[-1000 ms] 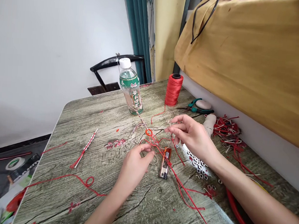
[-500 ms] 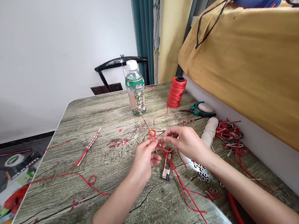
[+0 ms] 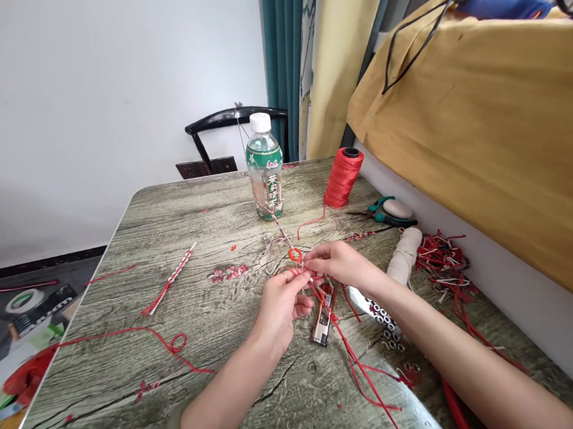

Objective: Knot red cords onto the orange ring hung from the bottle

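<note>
My left hand (image 3: 283,301) pinches red cord (image 3: 343,338) just below an orange-red ring (image 3: 295,254). Close beside it, the fingertips of my right hand (image 3: 333,263) are pressed together at the cords by the ring; the exact strand between them is too small to make out. A thin twisted string (image 3: 281,228) runs from the ring to a plastic bottle (image 3: 265,166) with a green label. Loose red cord ends trail from my hands toward the table's front. Under the cords, near my left fingers, lies a lighter (image 3: 323,320).
A red thread spool (image 3: 343,178) stands behind my hands. Green-handled pliers (image 3: 386,212), a white cord roll (image 3: 404,255) and a heap of red and white scraps (image 3: 439,256) lie at the right. Several small metal rings (image 3: 384,325) sit near my right forearm. A braided piece (image 3: 172,278) lies left.
My right hand has moved left, closer to the ring and my left fingers. My left hand keeps its pinch on the cord. The whole view has shifted slightly.
</note>
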A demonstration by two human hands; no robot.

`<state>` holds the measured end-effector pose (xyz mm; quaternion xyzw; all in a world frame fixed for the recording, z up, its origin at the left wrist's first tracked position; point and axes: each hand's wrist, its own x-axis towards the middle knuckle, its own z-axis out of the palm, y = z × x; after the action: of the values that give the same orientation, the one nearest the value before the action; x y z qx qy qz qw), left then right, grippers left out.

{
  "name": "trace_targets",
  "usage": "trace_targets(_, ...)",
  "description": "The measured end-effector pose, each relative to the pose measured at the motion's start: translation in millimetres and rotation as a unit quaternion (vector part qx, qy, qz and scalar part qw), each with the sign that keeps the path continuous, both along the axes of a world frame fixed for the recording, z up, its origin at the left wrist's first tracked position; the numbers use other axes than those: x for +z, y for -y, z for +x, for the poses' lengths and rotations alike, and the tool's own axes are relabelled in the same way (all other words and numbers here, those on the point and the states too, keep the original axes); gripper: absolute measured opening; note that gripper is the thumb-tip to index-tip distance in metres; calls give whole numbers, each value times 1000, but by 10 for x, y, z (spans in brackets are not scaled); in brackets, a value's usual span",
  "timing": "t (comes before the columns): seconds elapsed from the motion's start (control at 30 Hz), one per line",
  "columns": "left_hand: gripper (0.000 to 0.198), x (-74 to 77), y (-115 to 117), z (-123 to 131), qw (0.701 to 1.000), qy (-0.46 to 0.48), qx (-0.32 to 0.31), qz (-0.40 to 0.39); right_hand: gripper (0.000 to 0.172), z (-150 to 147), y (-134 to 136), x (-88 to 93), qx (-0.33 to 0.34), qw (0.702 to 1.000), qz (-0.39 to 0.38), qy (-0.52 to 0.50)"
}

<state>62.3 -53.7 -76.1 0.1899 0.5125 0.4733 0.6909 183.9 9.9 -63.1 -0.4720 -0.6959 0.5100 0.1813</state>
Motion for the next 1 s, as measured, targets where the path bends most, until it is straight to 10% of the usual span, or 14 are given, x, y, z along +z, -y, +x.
trace_targets(1.0, 11, -16, -15, 20, 1000, -16, 13, -2, 22, 97, -34, 62, -5, 986, 153, 71)
